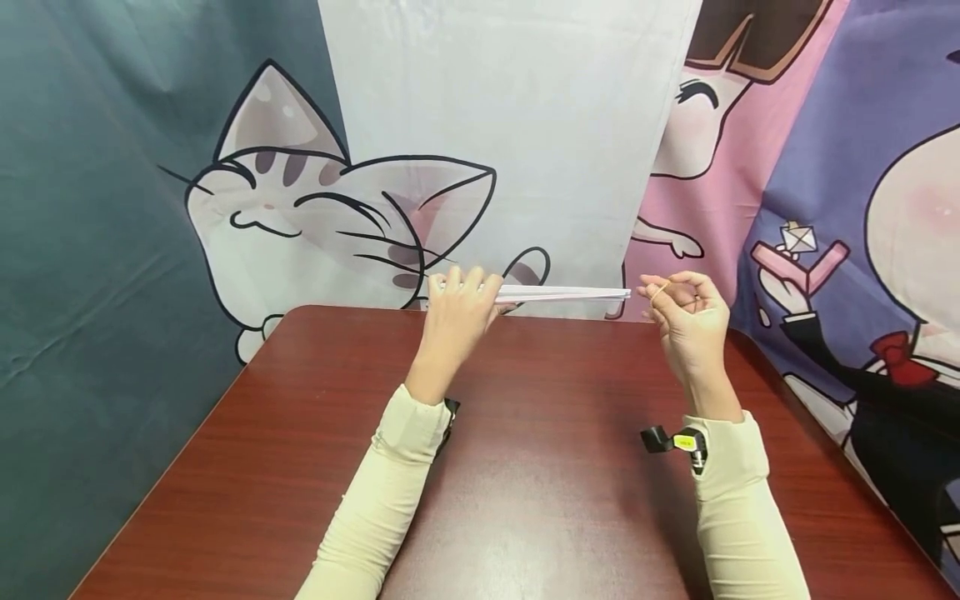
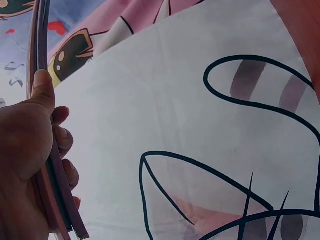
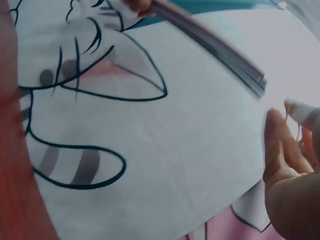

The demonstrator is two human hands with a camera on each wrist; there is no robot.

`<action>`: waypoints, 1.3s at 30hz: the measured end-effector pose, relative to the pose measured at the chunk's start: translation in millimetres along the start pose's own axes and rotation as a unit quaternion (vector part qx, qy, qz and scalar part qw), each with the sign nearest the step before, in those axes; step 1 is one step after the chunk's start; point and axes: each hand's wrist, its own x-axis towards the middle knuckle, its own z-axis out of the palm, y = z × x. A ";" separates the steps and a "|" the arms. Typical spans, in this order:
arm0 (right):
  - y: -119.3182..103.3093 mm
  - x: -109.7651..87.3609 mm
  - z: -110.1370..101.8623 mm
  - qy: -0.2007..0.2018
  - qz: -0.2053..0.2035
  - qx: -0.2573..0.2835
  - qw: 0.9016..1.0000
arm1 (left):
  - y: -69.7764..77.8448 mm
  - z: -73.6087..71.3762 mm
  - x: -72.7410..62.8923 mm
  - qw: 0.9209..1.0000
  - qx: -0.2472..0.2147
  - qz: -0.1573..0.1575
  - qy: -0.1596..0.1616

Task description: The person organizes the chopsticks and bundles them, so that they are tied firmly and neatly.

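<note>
My left hand (image 1: 459, 315) grips a bundle of long, thin, pale strips (image 1: 562, 293) above the table's far edge. In the left wrist view the strips (image 2: 42, 40) lie side by side, with the thumb along them and the fingers curled round behind. Their free end points toward my right hand (image 1: 693, 321), a short gap away. Between the thumb and fingertips of that hand is a thin yellowish rubber band (image 1: 660, 290), pinched and spread into a loop. From the right wrist, the strips' cut ends (image 3: 261, 85) show just off the fingertips.
A reddish-brown wooden table (image 1: 525, 467) spreads below both hands. Behind it hangs a cloth backdrop (image 1: 510, 100) with cartoon figures, including a cat. Each sleeve cuff carries a small black wrist camera, the right one (image 1: 678, 442) being plainly visible.
</note>
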 end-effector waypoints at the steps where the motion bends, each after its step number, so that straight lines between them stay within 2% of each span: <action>1: 0.8 -0.2 3.8 0.002 -0.008 -0.013 1.000 | 0.3 0.2 -0.8 1.000 -0.001 -0.001 -0.002; 4: 2.9 -2.0 11.9 -0.009 -0.026 -0.081 0.996 | 2.0 1.2 -3.5 1.000 0.000 0.000 -0.005; 6: 5.0 -4.0 14.6 -0.025 -0.030 -0.138 0.990 | 3.2 3.0 -5.7 1.000 0.000 0.001 -0.004; 10: 11.2 -9.8 15.7 -0.059 0.003 -0.209 0.976 | 5.8 3.4 -9.3 1.000 -0.008 0.001 -0.008; 14: 18.1 -13.7 17.1 -0.083 0.025 -0.230 0.969 | 8.7 1.4 -8.7 1.000 -0.014 0.004 -0.022; 21: 28.0 -12.4 29.1 -0.088 0.024 -0.208 0.974 | 10.6 -1.4 -5.0 1.000 -0.011 0.001 -0.027; 23: 31.4 -11.8 33.6 -0.084 0.023 -0.188 0.978 | 9.7 -2.0 -4.2 1.000 -0.009 -0.002 -0.024; 26: 37.6 -11.1 41.5 -0.081 0.036 -0.095 0.991 | 8.0 -4.0 -2.6 1.000 0.003 -0.005 -0.021; 29: 43.0 -9.6 47.6 -0.077 0.042 -0.002 0.996 | 6.9 -6.3 -0.8 1.000 0.009 -0.006 -0.014; 34: 46.4 -7.5 55.5 -0.066 0.032 0.090 0.993 | 7.4 -7.4 2.2 1.000 0.021 0.014 -0.001; 39: 48.4 -6.8 67.0 -0.026 0.038 0.176 0.983 | 8.2 -4.8 2.2 0.999 0.029 0.022 0.007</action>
